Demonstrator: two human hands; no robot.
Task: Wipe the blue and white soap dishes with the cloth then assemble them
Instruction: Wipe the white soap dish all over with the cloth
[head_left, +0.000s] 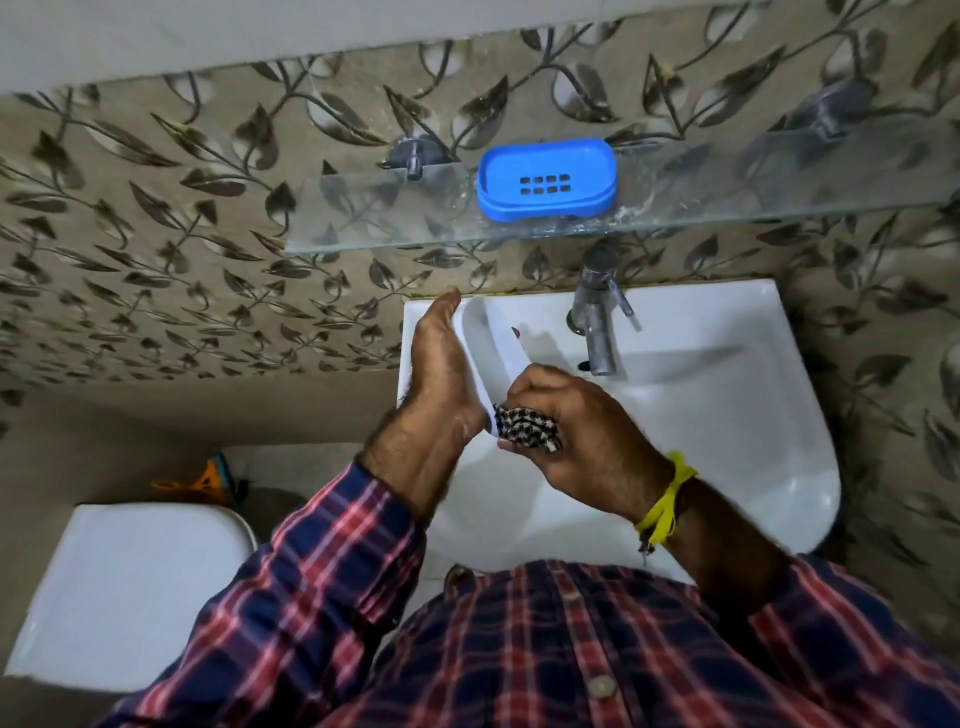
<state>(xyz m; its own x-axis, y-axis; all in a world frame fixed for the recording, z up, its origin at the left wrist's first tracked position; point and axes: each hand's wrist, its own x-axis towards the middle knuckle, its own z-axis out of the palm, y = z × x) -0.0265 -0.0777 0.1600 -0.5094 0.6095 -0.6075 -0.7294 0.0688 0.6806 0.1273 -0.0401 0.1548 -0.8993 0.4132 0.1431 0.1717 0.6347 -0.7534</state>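
A blue soap dish (546, 179) with a grid of drain holes rests on the glass shelf (363, 218) above the basin. My left hand (441, 364) holds a white soap dish (491, 343) on edge over the basin, fingers stretched along its back. My right hand (576, 431) grips a black-and-white checked cloth (527, 428) and presses it against the lower end of the white dish. Much of the white dish is hidden behind both hands.
Below my hands is a white wash basin (727, 395) with a metal tap (597, 317) at its back. A white toilet cistern lid (130, 587) sits at lower left, with an orange object (202, 483) behind it. Leaf-patterned tiles cover the wall.
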